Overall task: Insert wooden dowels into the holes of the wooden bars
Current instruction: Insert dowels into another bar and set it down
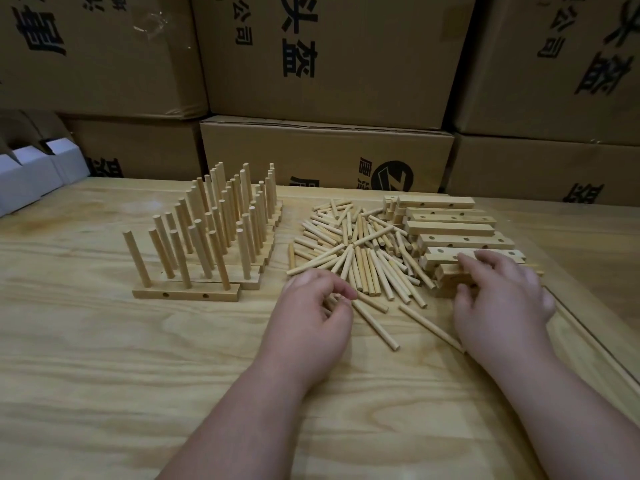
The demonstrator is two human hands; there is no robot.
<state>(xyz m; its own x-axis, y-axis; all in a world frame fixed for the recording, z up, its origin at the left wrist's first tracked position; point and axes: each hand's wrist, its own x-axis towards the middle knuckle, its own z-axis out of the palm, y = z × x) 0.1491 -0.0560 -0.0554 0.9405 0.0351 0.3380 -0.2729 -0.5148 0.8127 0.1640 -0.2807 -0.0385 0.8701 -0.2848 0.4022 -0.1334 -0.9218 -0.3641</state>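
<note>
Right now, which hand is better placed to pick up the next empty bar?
The right hand: its fingers already rest on the nearest bar of the stack. The left hand is over the loose dowels, pinching some.

The pale wooden table [104,358] carries finished dowelled bars [194,268], loose dowels [360,258] and empty bars [460,237].

our right hand [498,299] covered most of the nearest bar [450,273], so we could not tell its holes. our left hand [311,306] hid the near ends of a few dowels [330,301]. the cardboard boxes [329,57] ran past the top edge, their print cut off.
</note>
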